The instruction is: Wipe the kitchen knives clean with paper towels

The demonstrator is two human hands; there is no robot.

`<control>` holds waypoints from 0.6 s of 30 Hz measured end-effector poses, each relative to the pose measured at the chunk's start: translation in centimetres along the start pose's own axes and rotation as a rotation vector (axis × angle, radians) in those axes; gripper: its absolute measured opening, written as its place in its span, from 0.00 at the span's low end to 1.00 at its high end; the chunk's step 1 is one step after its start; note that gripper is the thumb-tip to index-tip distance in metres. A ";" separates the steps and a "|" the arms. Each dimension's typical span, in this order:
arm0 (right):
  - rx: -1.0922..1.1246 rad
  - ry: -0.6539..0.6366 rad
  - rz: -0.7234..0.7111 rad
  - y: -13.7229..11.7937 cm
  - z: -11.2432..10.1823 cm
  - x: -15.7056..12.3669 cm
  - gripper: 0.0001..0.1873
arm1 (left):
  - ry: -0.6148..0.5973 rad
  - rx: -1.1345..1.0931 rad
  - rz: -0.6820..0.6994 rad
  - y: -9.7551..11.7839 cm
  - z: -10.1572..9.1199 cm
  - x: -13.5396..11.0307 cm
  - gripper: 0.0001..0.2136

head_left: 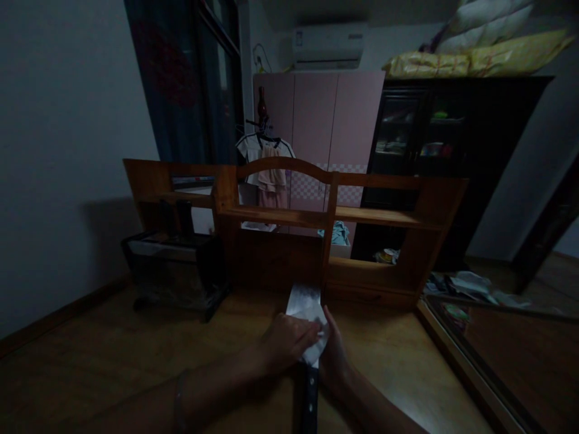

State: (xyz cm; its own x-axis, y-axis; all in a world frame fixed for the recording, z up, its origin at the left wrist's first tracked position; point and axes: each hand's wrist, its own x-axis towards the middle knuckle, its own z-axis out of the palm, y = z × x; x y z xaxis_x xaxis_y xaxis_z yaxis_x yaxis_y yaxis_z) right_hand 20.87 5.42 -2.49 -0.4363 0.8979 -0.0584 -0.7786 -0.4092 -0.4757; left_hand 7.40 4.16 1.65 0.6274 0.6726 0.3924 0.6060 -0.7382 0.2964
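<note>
A kitchen cleaver (304, 294) points away from me over the table, its black riveted handle (310, 398) toward me. A white tissue or cloth (312, 316) lies over the middle of the blade. My left hand (289, 340) is closed on this white piece, its fingers pressing it against the flat of the blade. My right hand (335, 352) grips the blade from the right edge; its thumb side shows, while most of its fingers are hidden behind the blade. Nobody holds the handle.
A wooden desk shelf (280, 214) spans the back of the wooden table (253, 361). At left stands a dark box-like stand (167, 271) with black handles upright in it. A glass-like panel with a pale frame (456, 349) lies along the right side. Wardrobes stand beyond.
</note>
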 end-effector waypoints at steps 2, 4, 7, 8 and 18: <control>0.003 0.005 0.014 -0.1 0.2 -0.2 0.21 | 0.011 0.033 0.022 -0.8 -0.2 0.9 0.20; -0.003 0.005 0.045 -0.1 0.4 -0.3 0.24 | 0.036 0.065 0.013 -1.9 -0.3 2.0 0.20; -0.009 0.002 0.080 -0.2 0.5 -0.6 0.28 | 0.048 0.113 -0.079 -3.5 -0.3 3.4 0.21; -0.009 0.004 0.086 -0.3 0.5 -0.7 0.28 | 0.043 0.125 -0.109 -4.0 -0.3 3.7 0.21; -0.007 0.067 0.092 -0.6 1.8 -1.3 0.22 | 0.024 0.148 -0.098 -6.5 -0.8 4.6 0.20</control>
State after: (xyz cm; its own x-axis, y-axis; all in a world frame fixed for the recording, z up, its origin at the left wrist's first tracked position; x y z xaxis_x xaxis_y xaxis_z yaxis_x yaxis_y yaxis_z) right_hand 21.08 4.20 -0.52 -0.4741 0.8657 -0.1603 -0.7337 -0.4891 -0.4716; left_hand 6.00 12.03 2.21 0.5512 0.7382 0.3888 0.7302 -0.6523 0.2033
